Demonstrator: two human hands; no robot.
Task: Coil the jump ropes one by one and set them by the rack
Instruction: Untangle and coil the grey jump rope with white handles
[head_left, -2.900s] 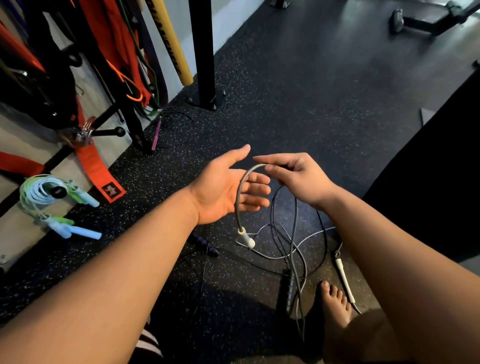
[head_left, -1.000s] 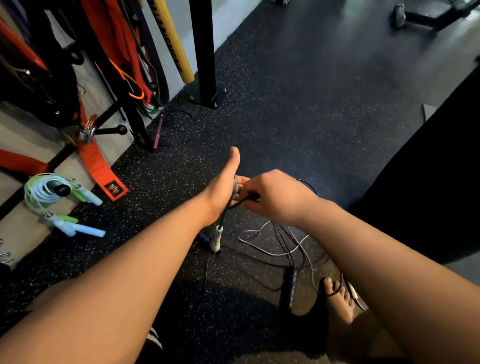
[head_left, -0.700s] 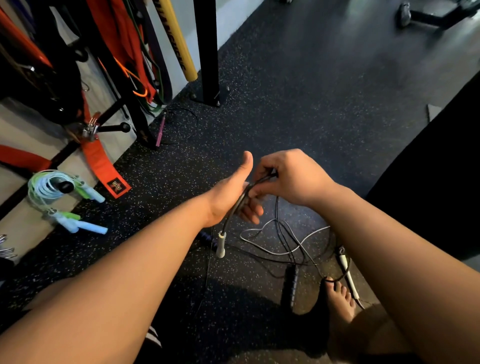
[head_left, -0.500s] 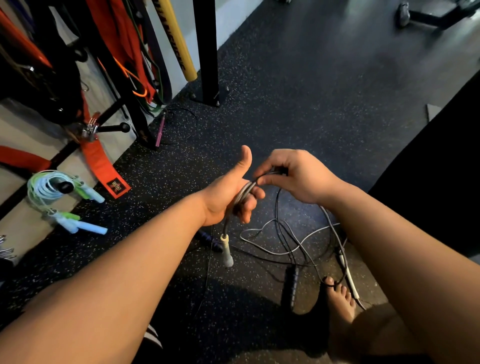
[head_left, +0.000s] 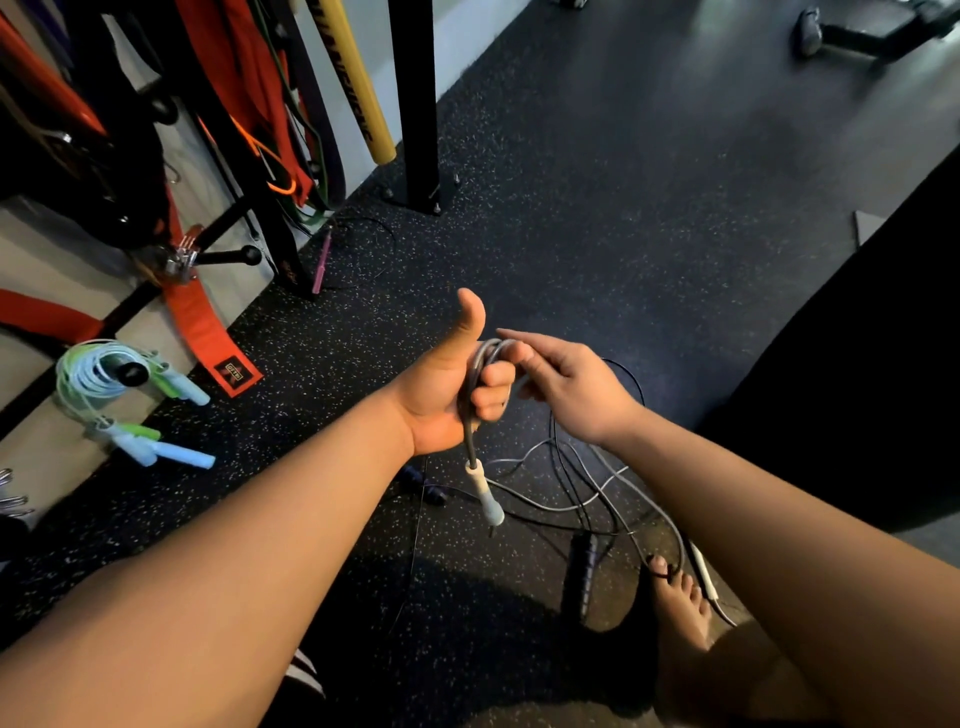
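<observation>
My left hand grips a small bundle of loops of the grey jump rope, thumb pointing up. One white handle hangs below the fist. My right hand is beside it, fingers on the cord at the top of the loops. The rest of the grey cord trails in loose tangles on the floor, its other white handle lying by my bare foot. A black jump rope handle lies in the same tangle.
Coiled light blue and green jump ropes lie at the rack's base. Red straps and bands hang there, beside a black upright post. A purple-handled rope lies near the rack. A dark bench fills the right side.
More grey cord has been wound into my left hand, whose fingers have curled around the loops. My right hand brought another turn to the top, and less loose cord lies on the floor.
</observation>
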